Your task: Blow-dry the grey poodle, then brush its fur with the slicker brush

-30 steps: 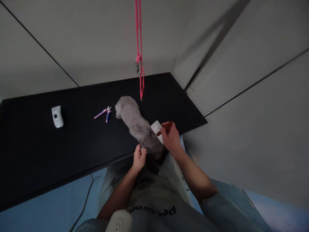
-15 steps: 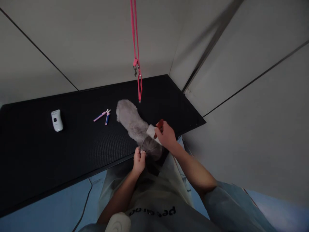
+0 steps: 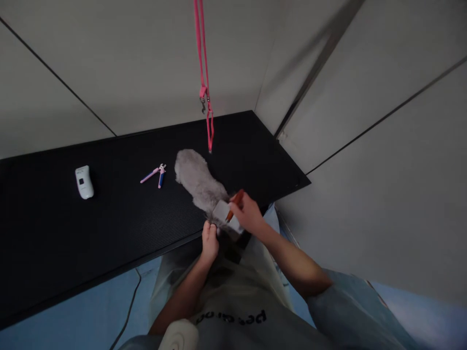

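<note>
A grey, furry small animal (image 3: 199, 177), a cat or small dog, lies along the black table with its head end at the near edge. My right hand (image 3: 247, 213) is closed round the reddish-brown handle of a slicker brush (image 3: 222, 212). The brush's pale, flat head rests over the animal's neck and head, covering most of the head. At the near side of that head, my left hand (image 3: 210, 241) is closed, with its fingers against the fur under the face. What exactly those fingers pinch is partly hidden.
Pink and blue nail clippers (image 3: 157, 175) lie on the black table (image 3: 120, 214), left of the animal. Farther left is a white handheld device (image 3: 84, 182). A pink grooming loop (image 3: 210, 129) hangs behind the animal. Grey walls (image 3: 375, 112) bound the back and right.
My right hand has moved the brush down and slightly left, from beside the animal's neck onto its head. My left hand stays at the head, and the animal's body has barely moved.
</note>
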The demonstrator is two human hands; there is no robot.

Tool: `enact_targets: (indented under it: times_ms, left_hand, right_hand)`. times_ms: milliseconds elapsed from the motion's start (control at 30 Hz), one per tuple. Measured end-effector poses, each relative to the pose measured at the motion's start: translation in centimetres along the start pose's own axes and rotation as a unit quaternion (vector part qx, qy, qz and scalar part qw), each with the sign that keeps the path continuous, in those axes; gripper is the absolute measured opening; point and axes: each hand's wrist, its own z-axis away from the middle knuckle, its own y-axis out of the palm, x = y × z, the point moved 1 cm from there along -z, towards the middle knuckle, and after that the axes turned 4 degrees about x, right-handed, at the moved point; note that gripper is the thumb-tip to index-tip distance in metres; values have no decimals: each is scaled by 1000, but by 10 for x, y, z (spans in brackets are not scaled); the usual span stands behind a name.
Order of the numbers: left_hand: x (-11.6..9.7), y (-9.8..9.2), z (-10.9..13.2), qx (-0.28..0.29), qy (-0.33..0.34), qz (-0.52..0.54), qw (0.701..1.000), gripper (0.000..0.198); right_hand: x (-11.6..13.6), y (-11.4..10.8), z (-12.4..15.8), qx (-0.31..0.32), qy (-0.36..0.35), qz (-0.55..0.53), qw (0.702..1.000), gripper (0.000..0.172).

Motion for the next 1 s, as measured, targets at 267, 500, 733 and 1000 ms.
enact_targets:
  times_ms: [267,500,733,1000]
  left_hand:
    - [2,-3,0,-46,-15,13,999,41]
    - [-7,-18,4,-12,19,-22,999,40]
    - [-21,-37,17,-19,32,-70,997,43]
    - [-26,-36,20,3,53,-103,993,37]
  right_hand:
    - [-6,-1,24,-35,10,-39,999,18]
    - [1,1,24,-24,-13,-73,997,16]
    - [-3,13,23,-79,7,-100,992,20]
    - [-10,26,31,-89,20,-142,986,23]
